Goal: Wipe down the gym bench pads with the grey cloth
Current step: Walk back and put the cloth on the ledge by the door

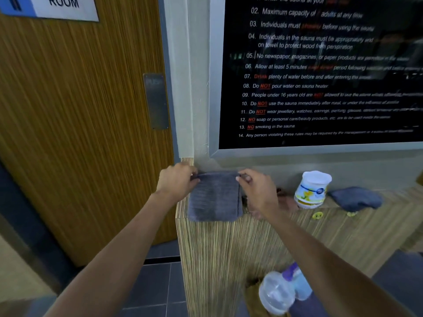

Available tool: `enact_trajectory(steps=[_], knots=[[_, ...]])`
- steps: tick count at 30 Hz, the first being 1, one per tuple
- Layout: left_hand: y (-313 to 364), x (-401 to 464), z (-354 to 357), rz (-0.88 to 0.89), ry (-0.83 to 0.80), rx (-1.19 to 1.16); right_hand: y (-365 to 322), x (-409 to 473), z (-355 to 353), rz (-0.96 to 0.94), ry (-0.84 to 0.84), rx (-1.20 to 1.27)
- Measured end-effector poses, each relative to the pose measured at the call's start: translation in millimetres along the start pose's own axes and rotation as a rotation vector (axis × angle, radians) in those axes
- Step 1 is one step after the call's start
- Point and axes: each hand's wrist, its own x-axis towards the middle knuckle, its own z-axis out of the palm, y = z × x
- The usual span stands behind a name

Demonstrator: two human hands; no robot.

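Note:
A folded grey cloth [215,197] lies on the left end of a striped wooden counter [229,248], hanging slightly over its front edge. My left hand [176,179] pinches the cloth's far left corner. My right hand [256,188] pinches its far right corner. Both hands hold the cloth's back edge flat near the wall. No gym bench is in view.
A white tub [312,189] with a lid stands on the counter to the right, and a second dark grey cloth [356,199] lies beyond it. A clear plastic bottle [281,291] sits low by the counter front. A wooden door [80,122] is at left, a rules board [320,72] above.

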Motion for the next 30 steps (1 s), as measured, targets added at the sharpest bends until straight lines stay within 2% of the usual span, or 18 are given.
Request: enact_trajectory(steps=[3, 6, 10, 14, 20, 23, 26, 30], knots=[[-3.5, -17.4, 22.4, 0.027, 0.040, 0.008, 2.1, -14.7, 3.8, -0.075, 0.030, -0.064], [-7.2, -36.5, 44.5, 0.066, -0.008, 0.029, 13.4, -30.6, 14.6, -0.217, 0.052, -0.178], [-5.1, -50.6, 62.1, 0.120, -0.065, 0.069, 31.2, -46.0, 25.6, -0.293, 0.009, -0.335], [-6.7, -52.7, 76.5, 0.112, -0.054, 0.116, 39.0, -55.6, 29.1, -0.330, -0.048, -0.491], [-9.3, -62.1, 88.2, 0.227, 0.129, 0.111, 38.2, -61.8, 33.3, -0.309, -0.109, -0.544], [1.8, -68.3, 101.1, 0.296, 0.133, 0.134, 26.4, -65.8, 36.8, -0.328, -0.211, -0.573], [10.9, -75.3, 121.8, 0.233, 0.081, 0.110, 25.7, -68.8, 52.8, -0.356, -0.302, -0.587], [24.8, -85.9, 132.8, 0.120, 0.048, 0.069, 32.5, -70.6, 63.0, -0.292, -0.379, -0.573]])
